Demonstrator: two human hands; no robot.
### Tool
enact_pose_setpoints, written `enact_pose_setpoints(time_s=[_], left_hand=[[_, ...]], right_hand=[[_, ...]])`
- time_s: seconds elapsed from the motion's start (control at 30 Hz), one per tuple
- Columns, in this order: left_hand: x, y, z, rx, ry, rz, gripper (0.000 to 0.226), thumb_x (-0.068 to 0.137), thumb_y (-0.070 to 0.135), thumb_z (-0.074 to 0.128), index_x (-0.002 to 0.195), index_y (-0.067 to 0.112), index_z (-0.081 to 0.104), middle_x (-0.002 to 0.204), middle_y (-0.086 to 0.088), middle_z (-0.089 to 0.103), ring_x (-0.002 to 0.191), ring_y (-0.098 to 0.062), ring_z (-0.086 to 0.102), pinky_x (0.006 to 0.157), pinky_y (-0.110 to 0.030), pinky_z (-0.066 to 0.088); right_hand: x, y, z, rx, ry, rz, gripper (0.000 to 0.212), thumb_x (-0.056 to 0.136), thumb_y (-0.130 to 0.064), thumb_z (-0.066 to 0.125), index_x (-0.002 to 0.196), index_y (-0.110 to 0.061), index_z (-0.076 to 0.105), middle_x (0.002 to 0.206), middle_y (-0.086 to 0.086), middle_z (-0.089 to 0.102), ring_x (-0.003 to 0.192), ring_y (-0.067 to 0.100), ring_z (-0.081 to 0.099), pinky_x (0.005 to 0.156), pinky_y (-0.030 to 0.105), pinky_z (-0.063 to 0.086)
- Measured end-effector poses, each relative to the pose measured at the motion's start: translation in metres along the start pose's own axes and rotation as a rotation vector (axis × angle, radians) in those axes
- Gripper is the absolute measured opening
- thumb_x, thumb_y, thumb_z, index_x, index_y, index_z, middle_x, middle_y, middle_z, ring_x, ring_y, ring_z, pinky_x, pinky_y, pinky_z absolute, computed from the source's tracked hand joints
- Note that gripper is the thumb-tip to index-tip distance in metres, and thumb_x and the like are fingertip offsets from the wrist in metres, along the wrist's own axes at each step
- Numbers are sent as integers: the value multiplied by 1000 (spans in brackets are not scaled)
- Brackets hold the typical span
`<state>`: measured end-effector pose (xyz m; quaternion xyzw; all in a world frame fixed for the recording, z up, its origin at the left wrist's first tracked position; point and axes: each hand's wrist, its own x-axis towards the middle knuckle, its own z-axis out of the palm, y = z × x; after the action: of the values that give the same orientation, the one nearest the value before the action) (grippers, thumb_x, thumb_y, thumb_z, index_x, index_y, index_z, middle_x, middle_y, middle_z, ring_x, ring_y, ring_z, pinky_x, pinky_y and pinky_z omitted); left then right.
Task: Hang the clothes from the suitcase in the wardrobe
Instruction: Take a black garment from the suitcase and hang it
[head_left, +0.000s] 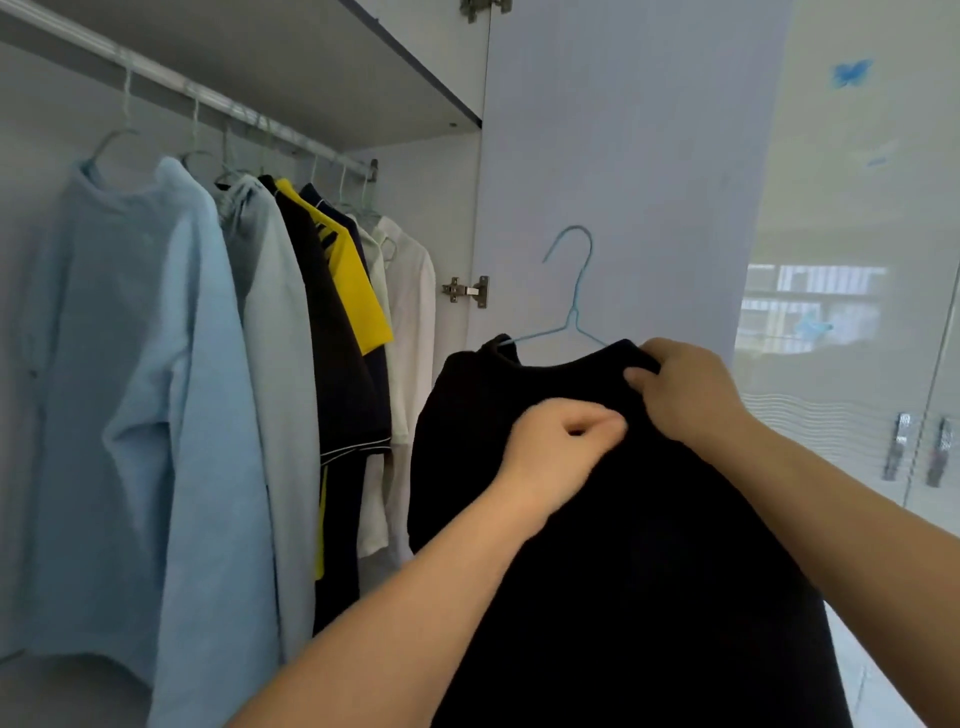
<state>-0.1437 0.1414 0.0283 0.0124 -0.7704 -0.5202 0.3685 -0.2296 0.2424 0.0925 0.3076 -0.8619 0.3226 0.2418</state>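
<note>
Black garment (597, 519) fills the lower middle of the frame, draped on a light blue wire hanger (574, 312) whose hook stands free above it, not yet on anything. Nearest the camera, the left hand (563, 441) lies against the front of the cloth, below the neckline, fingers curled in a pinching grip on the fabric, though blur makes the hold hard to read. Just above and to the right, the right hand (685, 389) grips the shoulder edge of the garment, thumb and fingers closed on the cloth over the hanger's arm. The fabric looks soft, limp and fairly light, so it should sag and slide off thin wire; the neck of the hanger looks the safest place to lift it. Behind, the open wardrobe door (623, 156) stands upright. Farther off, in the upper left, the rail (218, 98) already carries pale blue, black-and-yellow and white clothes (171, 364), with space at its right end.
</note>
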Motion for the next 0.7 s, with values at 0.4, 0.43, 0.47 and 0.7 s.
enact_pose_setpoints(time_s=[0.4,0.43,0.47,0.7], left_hand=[[6,44,-55,830,478,112,45,94,34,56,137,24,47,122,2,62,117,-22,52,109,-37,29],[2,47,-56,793,505,110,36,95,34,55,130,24,52,113,3,65,109,-21,55,104,-35,30],[-1,50,-59,763,548,101,28,95,33,54,121,23,56,106,3,66,101,-20,55,100,-33,29],[-3,66,-117,673,825,130,21,96,9,46,108,12,63,102,-4,63,86,-14,40,108,-43,33]], right_hand=[[-17,39,-101,178,43,-354,16,96,-22,55,108,-23,64,93,-8,62,86,10,55,71,11,36],[-19,38,-101,182,48,-359,17,96,-22,55,110,-22,64,94,-7,62,88,12,55,73,16,36],[-21,35,-99,190,52,-370,17,96,-22,55,110,-22,64,95,-7,63,89,12,55,73,18,36],[-14,-15,-84,156,-107,-451,16,92,-35,58,91,-21,66,86,-4,67,83,11,60,72,25,42]])
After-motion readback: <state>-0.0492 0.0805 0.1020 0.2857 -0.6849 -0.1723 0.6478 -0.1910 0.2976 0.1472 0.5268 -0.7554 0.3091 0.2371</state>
